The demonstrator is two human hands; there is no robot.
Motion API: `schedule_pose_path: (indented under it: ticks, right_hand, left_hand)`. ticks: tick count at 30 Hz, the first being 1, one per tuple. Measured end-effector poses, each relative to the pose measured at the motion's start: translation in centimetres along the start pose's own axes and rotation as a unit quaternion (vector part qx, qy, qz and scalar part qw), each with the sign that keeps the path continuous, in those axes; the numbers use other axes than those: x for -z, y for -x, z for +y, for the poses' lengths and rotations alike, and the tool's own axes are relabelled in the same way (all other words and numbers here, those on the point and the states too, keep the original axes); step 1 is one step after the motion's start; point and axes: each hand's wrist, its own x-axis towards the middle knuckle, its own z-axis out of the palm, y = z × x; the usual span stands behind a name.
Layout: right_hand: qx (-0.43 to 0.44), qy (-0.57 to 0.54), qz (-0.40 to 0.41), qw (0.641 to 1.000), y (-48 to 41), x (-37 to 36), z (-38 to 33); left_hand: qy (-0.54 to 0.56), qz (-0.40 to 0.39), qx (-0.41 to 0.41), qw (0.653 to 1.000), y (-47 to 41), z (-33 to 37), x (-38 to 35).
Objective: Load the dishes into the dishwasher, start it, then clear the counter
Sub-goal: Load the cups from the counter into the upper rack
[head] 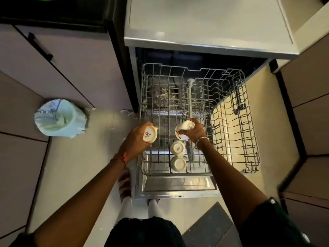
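Note:
The dishwasher stands open with its upper wire rack (231, 132) pulled out over the lowered door (178, 186). Two cream cups (177, 148) (178, 163) sit upside down in the rack's front middle row. My left hand (137, 139) grips another cream cup (150, 134), bottom up with a red logo, at the rack's left front edge. My right hand (193, 130) holds a cream cup with dark markings (181, 131) tilted just above the rack, behind the two placed cups.
A bin lined with a pale bag (60, 118) stands on the floor to the left. Cabinets (58, 65) flank both sides and the counter (204, 24) overhangs the dishwasher. A dark mat (210, 227) lies by my feet.

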Motion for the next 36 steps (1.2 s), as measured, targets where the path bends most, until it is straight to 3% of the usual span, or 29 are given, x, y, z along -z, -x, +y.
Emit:
schedule_pose_path:
  ticks: [14, 25, 31, 36]
  right_hand:
    - [0.027, 0.144, -0.006, 0.989, -4.8, -4.4, 2.6]
    - [0.05, 0.177, -0.038, 0.982, -6.6, -6.0, 3.9]
    - [0.071, 0.328, -0.02, 0.942, -6.9, -6.4, 4.8]
    - [0.072, 0.379, -0.046, 0.921, -7.3, -6.8, 4.9]
  left_hand:
    - [0.037, -0.01, -0.016, 0.999, -1.1, -2.1, -1.4]
    - [0.038, -0.023, -0.022, 0.999, -2.5, -2.2, -1.9]
    - [0.031, -0.036, -0.019, 0.999, -3.1, -2.7, -2.3]
    - [0.031, -0.037, -0.014, 0.999, -3.6, -2.8, -2.3]
